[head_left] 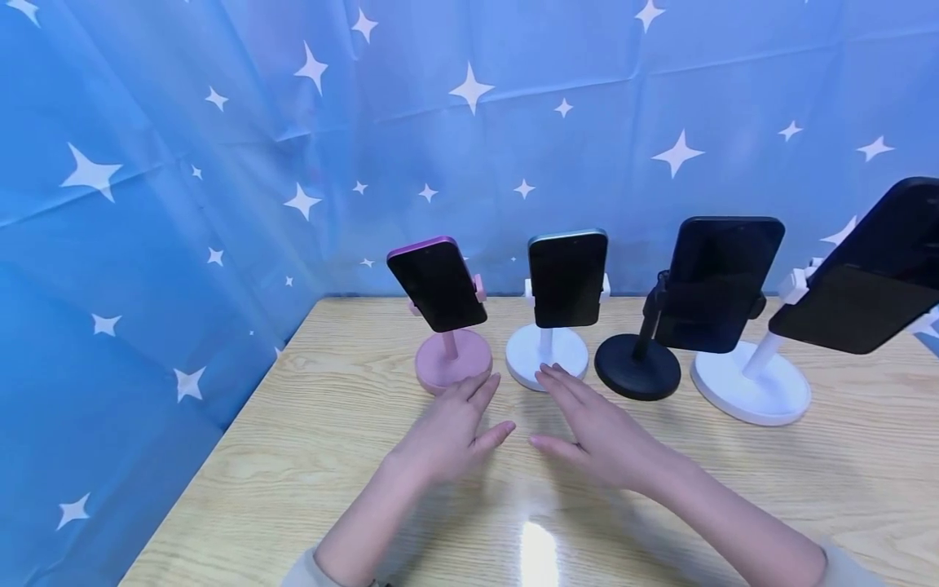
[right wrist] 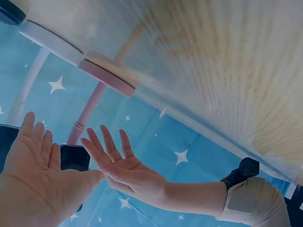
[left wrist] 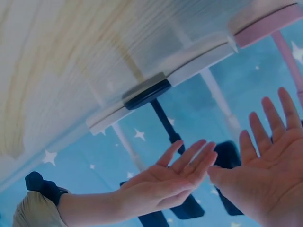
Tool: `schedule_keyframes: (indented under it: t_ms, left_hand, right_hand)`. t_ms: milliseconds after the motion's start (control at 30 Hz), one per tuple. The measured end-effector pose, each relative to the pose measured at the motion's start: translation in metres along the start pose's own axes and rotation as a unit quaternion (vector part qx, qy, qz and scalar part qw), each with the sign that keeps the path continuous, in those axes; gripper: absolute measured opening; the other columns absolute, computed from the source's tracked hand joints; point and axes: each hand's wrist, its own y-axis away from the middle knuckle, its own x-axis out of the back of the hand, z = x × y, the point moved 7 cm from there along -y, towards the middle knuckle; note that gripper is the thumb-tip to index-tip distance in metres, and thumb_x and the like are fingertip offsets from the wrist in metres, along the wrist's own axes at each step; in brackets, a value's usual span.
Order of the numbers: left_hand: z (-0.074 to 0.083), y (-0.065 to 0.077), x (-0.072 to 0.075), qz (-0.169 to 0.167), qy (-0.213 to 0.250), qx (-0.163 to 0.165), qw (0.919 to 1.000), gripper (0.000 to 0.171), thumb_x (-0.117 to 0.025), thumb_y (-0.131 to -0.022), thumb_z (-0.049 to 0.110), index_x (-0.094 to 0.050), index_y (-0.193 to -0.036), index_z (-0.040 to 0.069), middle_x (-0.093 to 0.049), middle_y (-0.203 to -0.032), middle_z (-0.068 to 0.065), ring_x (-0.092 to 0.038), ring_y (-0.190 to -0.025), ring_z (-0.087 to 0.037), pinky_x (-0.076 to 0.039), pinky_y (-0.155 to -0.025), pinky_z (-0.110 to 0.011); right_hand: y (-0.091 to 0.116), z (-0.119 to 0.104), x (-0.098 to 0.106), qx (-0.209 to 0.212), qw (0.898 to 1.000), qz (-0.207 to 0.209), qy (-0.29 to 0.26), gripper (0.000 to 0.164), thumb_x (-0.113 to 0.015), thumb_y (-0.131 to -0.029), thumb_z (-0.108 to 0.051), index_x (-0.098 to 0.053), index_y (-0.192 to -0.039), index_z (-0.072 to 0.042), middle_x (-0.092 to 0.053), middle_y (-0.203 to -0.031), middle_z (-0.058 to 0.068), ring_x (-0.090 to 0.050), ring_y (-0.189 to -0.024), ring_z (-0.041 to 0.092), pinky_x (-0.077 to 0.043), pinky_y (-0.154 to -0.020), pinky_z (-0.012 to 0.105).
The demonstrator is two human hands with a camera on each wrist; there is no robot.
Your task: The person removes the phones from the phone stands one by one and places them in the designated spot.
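Both hands hover over the wooden table, fingers extended, palms facing down and holding nothing. In the head view the left hand (head_left: 449, 430) is just in front of the pink stand (head_left: 453, 360), its fingertips near the round base. Fingertips of the right hand (head_left: 597, 428) overlap the front of a white stand's base (head_left: 522, 359). A phone with a purple edge (head_left: 438, 285) is clamped in the pink stand. Another phone with a light blue edge (head_left: 568, 279) sits upright in the white one. Both wrist views show spread fingers of the left hand (left wrist: 270, 175) and right hand (right wrist: 45, 177).
To the right, a black stand (head_left: 637, 367) carries a dark phone (head_left: 719, 284). Beyond it, a larger white stand (head_left: 751, 383) holds a big dark tablet-like device (head_left: 866, 269), tilted. A blue curtain with white stars (head_left: 469, 147) hangs behind the table (head_left: 293, 456).
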Motion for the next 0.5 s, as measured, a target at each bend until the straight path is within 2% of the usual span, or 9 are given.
schedule_keyframes:
  t_ms: [167, 333, 500]
  left_hand:
    - [-0.007, 0.003, 0.006, 0.013, 0.01, 0.015, 0.9997, 0.061, -0.045, -0.093, 0.043, -0.038, -0.137, 0.002, -0.042, -0.139, -0.013, -0.041, -0.127, -0.026, -0.035, -0.102, -0.038]
    - [-0.013, 0.006, 0.013, 0.031, 0.027, 0.025, 0.9988, 0.055, -0.047, -0.093, 0.04, -0.042, -0.136, 0.005, -0.045, -0.135, -0.013, -0.043, -0.125, -0.025, -0.037, -0.101, -0.038]
    - [-0.021, 0.008, 0.02, 0.05, 0.036, 0.036, 0.9975, 0.053, -0.05, -0.093, 0.038, -0.046, -0.133, 0.004, -0.047, -0.134, -0.014, -0.045, -0.123, -0.026, -0.039, -0.099, -0.039]
  right_hand:
    - [-0.011, -0.006, 0.0, 0.0, 1.0, 0.006, -0.013, 0.066, -0.053, -0.09, -0.039, -0.034, -0.137, 0.003, -0.035, -0.142, 0.019, -0.036, -0.129, 0.034, -0.036, -0.098, 0.048]
    - [-0.022, -0.009, 0.0, -0.001, 0.999, 0.016, -0.049, 0.061, -0.053, -0.092, -0.034, -0.035, -0.137, 0.002, -0.039, -0.139, 0.019, -0.042, -0.124, 0.034, -0.039, -0.095, 0.047]
    - [-0.03, -0.011, 0.001, -0.009, 0.997, 0.018, -0.078, 0.061, -0.053, -0.092, -0.034, -0.034, -0.138, 0.001, -0.039, -0.139, 0.018, -0.045, -0.122, 0.033, -0.041, -0.094, 0.046]
